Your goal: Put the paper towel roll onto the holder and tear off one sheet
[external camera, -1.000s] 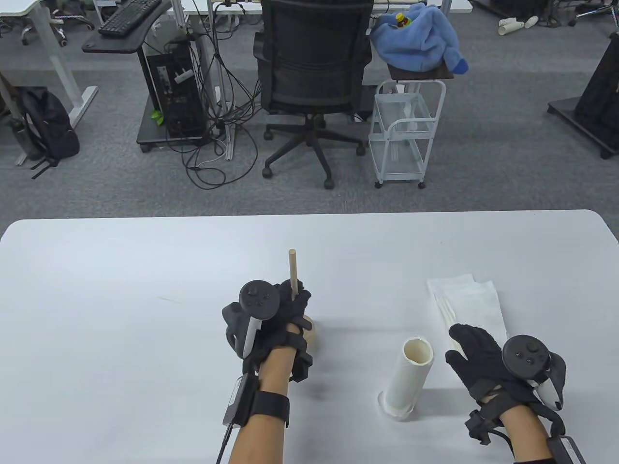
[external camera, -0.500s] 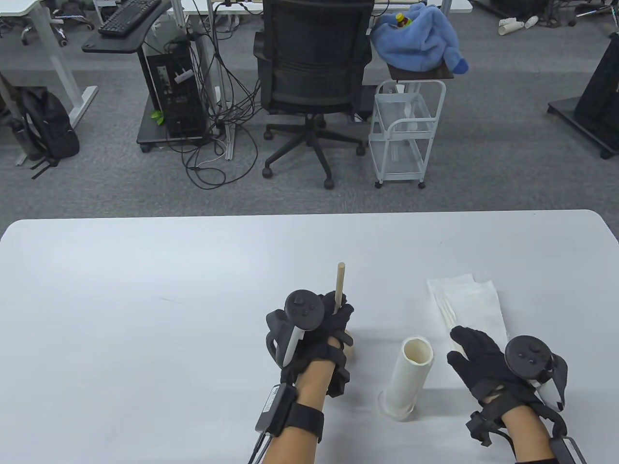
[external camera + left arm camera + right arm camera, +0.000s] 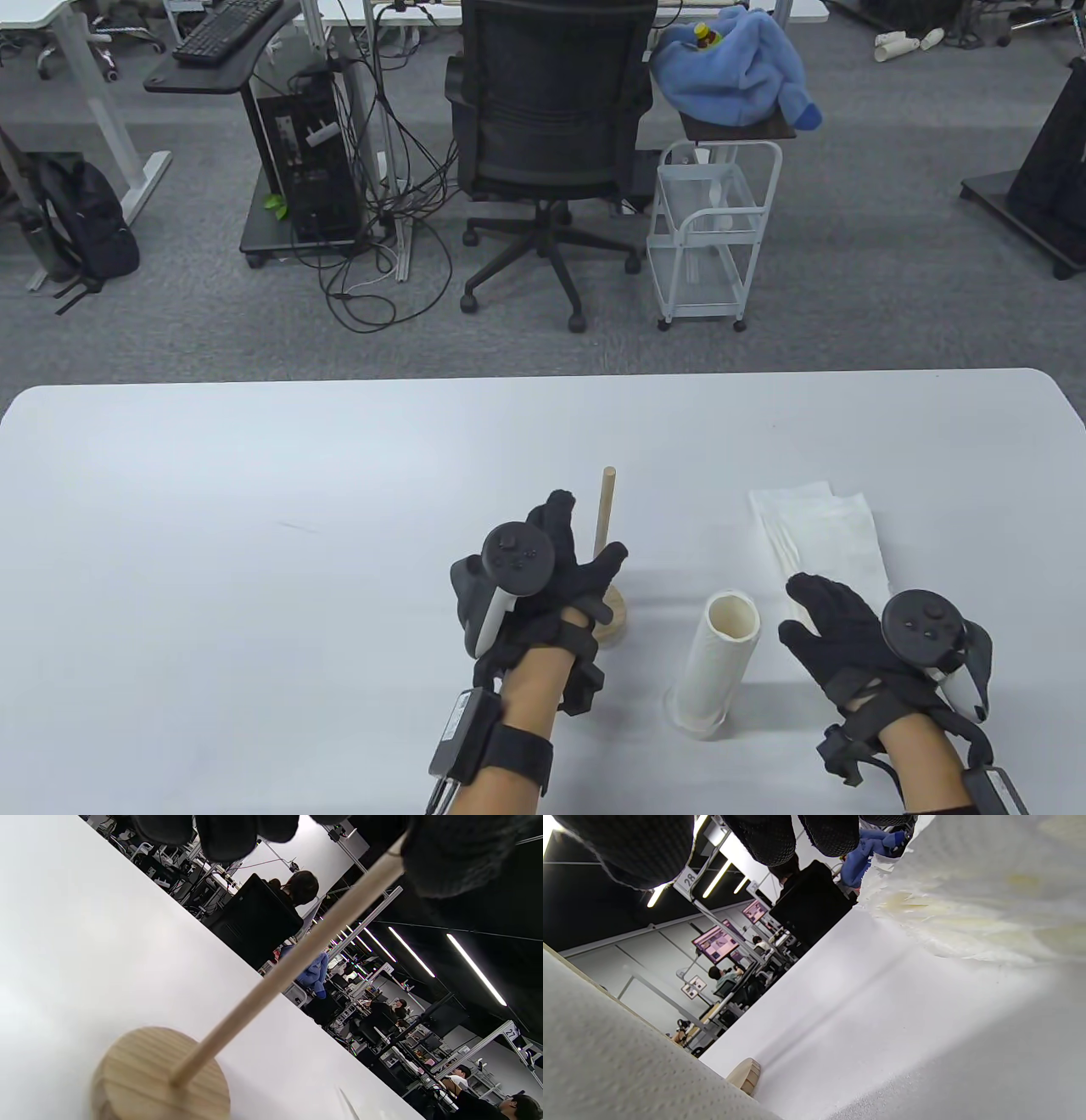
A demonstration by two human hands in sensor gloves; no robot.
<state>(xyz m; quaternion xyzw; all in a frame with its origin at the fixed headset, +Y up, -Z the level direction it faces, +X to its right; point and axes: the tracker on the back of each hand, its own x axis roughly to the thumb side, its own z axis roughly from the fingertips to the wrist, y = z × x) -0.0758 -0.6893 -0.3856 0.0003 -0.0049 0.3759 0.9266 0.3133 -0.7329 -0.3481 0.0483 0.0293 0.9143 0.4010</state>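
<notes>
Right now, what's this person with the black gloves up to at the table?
They're setting up a paper towel holder. The left hand has opened around the wooden holder, which stands upright on the white table. The paper towel roll stands to its right, not yet on the rod. The right hand rests open beside the roll, near loose paper towel sheets.

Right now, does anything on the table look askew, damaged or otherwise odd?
Only loose torn paper towel sheets already lying by the right hand. The wooden holder and nearly used-up paper towel roll both stand upright, apart.
</notes>
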